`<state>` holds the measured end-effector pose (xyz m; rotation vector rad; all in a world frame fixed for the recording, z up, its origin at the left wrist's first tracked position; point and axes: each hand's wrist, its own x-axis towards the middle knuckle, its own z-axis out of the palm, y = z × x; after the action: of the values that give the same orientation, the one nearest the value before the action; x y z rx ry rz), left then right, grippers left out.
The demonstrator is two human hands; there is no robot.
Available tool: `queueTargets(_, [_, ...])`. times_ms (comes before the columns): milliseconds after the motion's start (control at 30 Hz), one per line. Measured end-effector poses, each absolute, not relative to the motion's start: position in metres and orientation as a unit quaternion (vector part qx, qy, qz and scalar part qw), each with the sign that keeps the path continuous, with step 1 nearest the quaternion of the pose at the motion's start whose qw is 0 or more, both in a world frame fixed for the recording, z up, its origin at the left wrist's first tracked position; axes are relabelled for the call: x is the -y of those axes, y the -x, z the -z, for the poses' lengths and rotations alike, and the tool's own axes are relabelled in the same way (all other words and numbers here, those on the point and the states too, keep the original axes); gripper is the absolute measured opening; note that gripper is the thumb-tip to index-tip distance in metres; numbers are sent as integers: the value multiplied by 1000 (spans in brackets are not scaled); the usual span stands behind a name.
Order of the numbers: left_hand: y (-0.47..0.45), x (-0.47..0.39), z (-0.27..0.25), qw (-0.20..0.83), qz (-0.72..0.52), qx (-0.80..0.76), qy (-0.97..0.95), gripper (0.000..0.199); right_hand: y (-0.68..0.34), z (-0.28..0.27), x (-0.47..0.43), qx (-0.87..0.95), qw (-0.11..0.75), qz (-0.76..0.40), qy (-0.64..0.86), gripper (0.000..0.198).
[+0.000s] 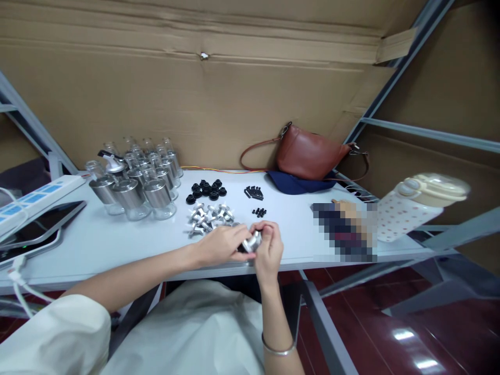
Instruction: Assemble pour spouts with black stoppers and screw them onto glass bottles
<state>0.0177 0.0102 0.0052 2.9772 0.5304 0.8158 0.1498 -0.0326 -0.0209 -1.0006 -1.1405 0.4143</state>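
Note:
Near the table's front edge, my left hand (222, 246) and my right hand (269, 252) meet around a shiny silver spout piece (253, 241). Fingers of both hands are closed on it and cover much of its shape. Just beyond my left hand lies a pile of silver spout pieces (208, 214). Behind that pile sit several black round stoppers (206, 189). Small black bars (253, 192) and tiny black parts (259, 212) lie in two groups farther right.
Glass bottles with steel sleeves (130, 192) stand at the left, one topped by a spout (114, 162). A power strip (42, 195) and tablet (47, 226) lie far left. A brown bag (308, 153) rests on a blue cap (299, 183). A dotted bottle (406, 213) stands right.

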Motion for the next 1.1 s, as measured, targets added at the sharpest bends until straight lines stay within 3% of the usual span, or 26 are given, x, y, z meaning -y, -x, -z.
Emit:
queueTargets(100, [-18, -10, -8, -52, -253, -122, -958, 41, -153, 19, 32, 454, 739, -201, 455, 29])
queueTargets(267, [-15, -14, -16, -68, -327, -119, -935, 36, -154, 17, 33, 463, 718, -125, 503, 26])
queueTargets(433, [-14, -16, -17, -95, -377, -90, -917, 26, -163, 3, 28, 445, 714, -184, 509, 22])
queueTargets(600, [-13, -19, -15, -98, -405, -94, -904, 23, -202, -32, -2, 532, 649, -217, 499, 17])
queueTargets(667, [-12, -21, -15, -93, -421, -110, -896, 25, -222, -40, -22, 573, 582, -158, 555, 17])
queueTargets(767, [-11, -23, -17, -90, -434, -119, -888, 29, -249, -37, -50, 635, 358, -26, 684, 19])
queueTargets(800, [-11, -23, -18, -89, -430, -117, -891, 29, -256, -33, -56, 638, 327, -10, 697, 18])
queueTargets(1100, [-11, -24, -14, -79, -470, -130, -870, 27, -271, 11, -72, 690, 222, 23, 688, 9])
